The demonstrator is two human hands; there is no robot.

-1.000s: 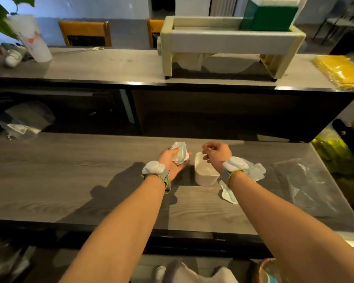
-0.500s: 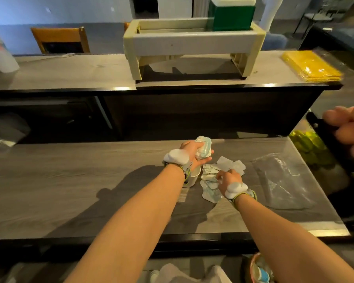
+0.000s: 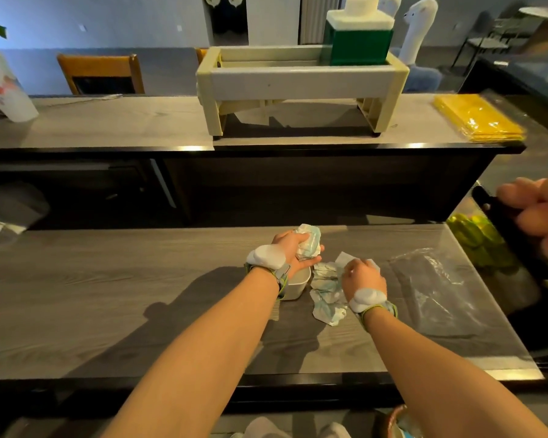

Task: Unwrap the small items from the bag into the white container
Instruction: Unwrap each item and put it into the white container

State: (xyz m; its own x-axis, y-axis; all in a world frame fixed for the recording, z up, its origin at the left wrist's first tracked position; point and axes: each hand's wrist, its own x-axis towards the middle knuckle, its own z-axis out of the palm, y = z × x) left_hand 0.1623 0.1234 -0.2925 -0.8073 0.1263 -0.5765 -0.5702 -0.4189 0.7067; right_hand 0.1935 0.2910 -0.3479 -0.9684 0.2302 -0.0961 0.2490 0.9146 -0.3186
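Head view: left hand (image 3: 293,251) raised just above the white container (image 3: 295,284), fingers curled round a crumpled pale green-white bag (image 3: 309,245), gripping it. Container sits on the grey wood tabletop (image 3: 108,295), partly hidden under the left wrist; its contents not visible. Right hand (image 3: 361,278) just right of the container, down over a pile of torn wrappers (image 3: 326,295) lying on the tabletop; fingers curled, a white paper edge pokes out past them, but cannot tell if they actually pinch anything. Clear plastic sheet (image 3: 437,289) lies flat right of the wrappers. Both wrists wear white padded bands. Raised counter behind carries a cream rack (image 3: 301,86) with a green box (image 3: 358,45), plus a yellow packet stack (image 3: 478,116) at the far right. Another person's hand (image 3: 535,216) at right edge.
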